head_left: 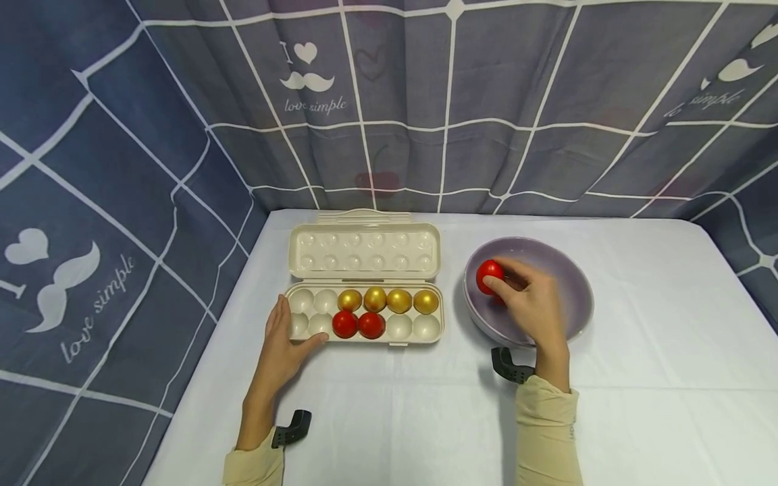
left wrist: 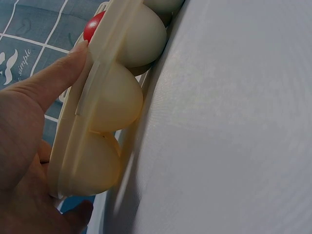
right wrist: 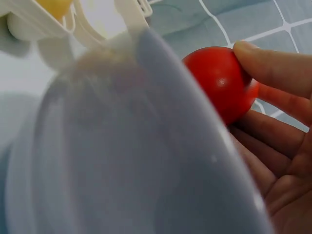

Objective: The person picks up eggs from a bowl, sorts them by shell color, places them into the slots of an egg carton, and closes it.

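Note:
A cream egg carton (head_left: pixel 398 343) lies open on the table, its lid (head_left: pixel 365 251) folded back. Several gold eggs (head_left: pixel 399 301) sit in its far row, and two red eggs (head_left: pixel 371 325) in the near row. My left hand (head_left: pixel 286 344) grips the carton's left end, thumb on the front rim (left wrist: pixel 85 90) and fingers round the side. Over the left part of a purple bowl (head_left: pixel 574 290), my right hand (head_left: pixel 535 300) pinches a red egg (head_left: pixel 489 277) between thumb and fingers. A bit of red shows below that egg; the hand hides most of it.
A white cloth (head_left: pixel 413 418) covers the table. Dark grey curtains (head_left: pixel 401 162) with white lines hang behind it and at both sides. The bowl stands a short way right of the carton, its raised wall between the two.

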Demonstrator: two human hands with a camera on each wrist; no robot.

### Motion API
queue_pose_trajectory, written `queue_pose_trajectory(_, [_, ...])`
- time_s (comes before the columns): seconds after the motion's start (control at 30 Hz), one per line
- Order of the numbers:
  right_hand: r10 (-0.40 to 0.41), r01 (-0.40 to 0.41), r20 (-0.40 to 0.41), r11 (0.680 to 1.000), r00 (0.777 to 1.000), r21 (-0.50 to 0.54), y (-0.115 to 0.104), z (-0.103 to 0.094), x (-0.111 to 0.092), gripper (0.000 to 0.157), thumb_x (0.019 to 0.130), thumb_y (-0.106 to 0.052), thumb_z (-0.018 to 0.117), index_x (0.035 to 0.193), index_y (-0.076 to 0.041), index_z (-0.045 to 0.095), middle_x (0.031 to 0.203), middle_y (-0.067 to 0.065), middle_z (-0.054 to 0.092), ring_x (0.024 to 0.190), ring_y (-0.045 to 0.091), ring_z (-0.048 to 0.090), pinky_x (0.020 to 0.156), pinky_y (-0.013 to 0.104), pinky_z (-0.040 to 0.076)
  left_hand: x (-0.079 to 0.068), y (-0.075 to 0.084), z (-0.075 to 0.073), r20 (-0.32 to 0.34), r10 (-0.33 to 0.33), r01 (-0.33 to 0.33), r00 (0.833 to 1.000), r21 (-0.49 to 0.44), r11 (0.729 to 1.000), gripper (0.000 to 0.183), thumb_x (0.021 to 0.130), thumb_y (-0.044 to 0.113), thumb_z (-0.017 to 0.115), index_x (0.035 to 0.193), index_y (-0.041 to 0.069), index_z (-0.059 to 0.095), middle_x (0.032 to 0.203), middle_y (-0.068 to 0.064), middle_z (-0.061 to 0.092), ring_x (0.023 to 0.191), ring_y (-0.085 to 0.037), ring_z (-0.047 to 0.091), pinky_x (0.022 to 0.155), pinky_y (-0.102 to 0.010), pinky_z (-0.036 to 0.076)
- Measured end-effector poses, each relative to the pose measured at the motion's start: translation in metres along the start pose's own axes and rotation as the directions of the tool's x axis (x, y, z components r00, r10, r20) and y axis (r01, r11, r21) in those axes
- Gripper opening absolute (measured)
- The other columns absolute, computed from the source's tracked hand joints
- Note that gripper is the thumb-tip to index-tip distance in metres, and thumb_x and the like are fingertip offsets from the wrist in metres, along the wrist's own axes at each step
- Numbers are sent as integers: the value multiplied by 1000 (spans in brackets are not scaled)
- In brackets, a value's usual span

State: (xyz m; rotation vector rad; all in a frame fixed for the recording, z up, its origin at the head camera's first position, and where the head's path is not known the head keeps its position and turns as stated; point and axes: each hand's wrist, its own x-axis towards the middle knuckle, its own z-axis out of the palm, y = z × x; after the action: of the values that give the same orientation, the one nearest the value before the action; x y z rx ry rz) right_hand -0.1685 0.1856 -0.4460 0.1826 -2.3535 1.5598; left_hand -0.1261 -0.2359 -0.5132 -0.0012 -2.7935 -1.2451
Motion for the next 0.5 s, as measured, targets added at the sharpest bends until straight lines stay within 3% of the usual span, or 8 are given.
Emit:
queue_pose_trajectory(0.27, [-40,40,17,999,999,-12,-3,11,1,33,80,-4,81,113,-5,75,101,10,73,85,10,68,75,16,52,-2,0,1,0,-2,2,1000,4,1000,120,76,39,86,154,-8,8,162,-22,3,148,-37,3,116,-58,12])
queue_pose_trajectory(0.5, [-60,59,18,995,998,80,-8,19,2,31,80,-1,80,111,-3,75,100,11,73,85,8,69,78,19,54,-2,1,-1,-1,-5,5,1000,7,1000,119,76,39,86,154,-8,8,162,-22,3,148,-38,3,116,-57,12])
